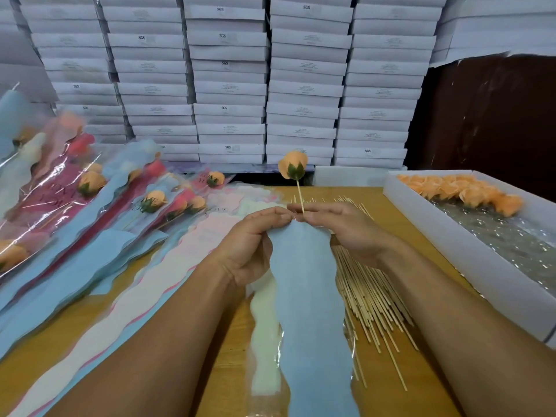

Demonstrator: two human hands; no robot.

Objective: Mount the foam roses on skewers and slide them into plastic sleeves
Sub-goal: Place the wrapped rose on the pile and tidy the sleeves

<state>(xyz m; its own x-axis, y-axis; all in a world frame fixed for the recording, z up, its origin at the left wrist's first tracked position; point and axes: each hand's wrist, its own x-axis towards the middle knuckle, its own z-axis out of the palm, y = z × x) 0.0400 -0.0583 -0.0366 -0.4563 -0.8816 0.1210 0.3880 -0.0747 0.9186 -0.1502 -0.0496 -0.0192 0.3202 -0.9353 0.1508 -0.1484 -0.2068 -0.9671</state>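
The person holds an orange foam rose [292,165] upright on its skewer [300,196] over the far middle of the wooden table [400,383], with the bloom well above both hands. The right hand [343,228] pinches the skewer low down between thumb and fingertips, right at the mouth of a blue plastic sleeve [310,311]. The left hand [249,246] curls its fingers round the sleeve's upper left edge, apparently holding the opening. The sleeve trails toward the near edge, limp and thin, so it will likely buckle unless its mouth is kept spread. The foam bloom looks light and easily dented, so the stiff, slender skewer is the safer place to hold; it may snap if bent. Loose skewers [370,284] lie just right of the sleeve, a tray of orange roses [460,192] sits far right, and finished sleeved roses [90,188] lie at the left.
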